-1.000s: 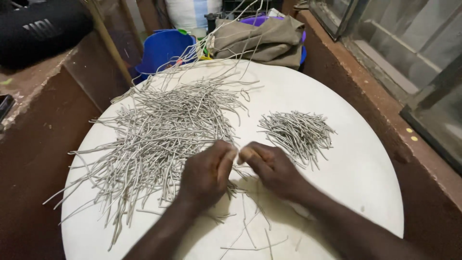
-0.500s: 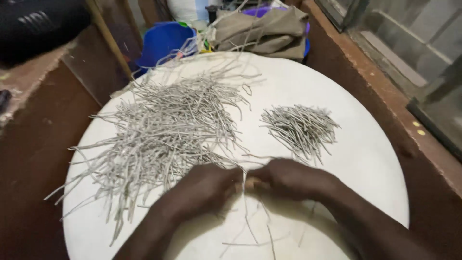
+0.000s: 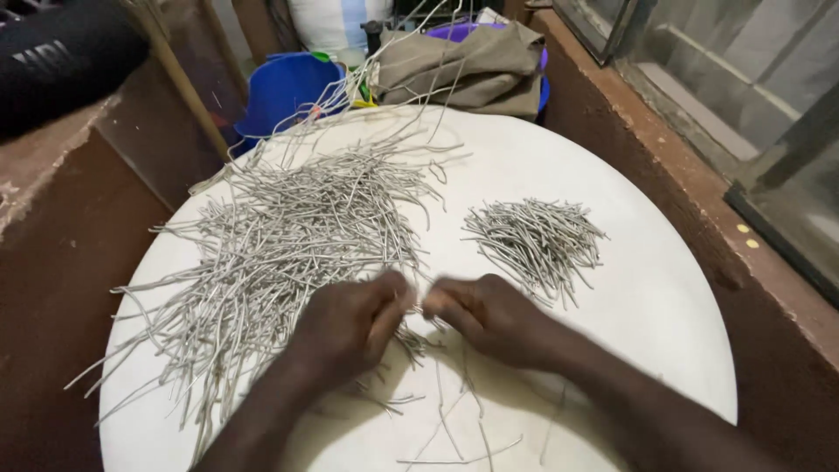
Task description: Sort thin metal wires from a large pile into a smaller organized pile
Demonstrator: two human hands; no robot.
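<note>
Grey, thin strands (image 3: 288, 236) lie in a big loose heap just beyond your left hand (image 3: 350, 323), and a smaller heap of short pieces (image 3: 537, 240) lies beyond your right hand (image 3: 489, 319). Both hands meet fingertip to fingertip on the white round table (image 3: 664, 306), pinching one strand between them. The strands look light and springy, so grip near the ends.

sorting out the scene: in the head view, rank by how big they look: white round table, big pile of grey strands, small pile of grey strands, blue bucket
1. white round table
2. big pile of grey strands
3. small pile of grey strands and blue bucket: look alike; the bucket is farther and partly hidden, so unsure.
</note>
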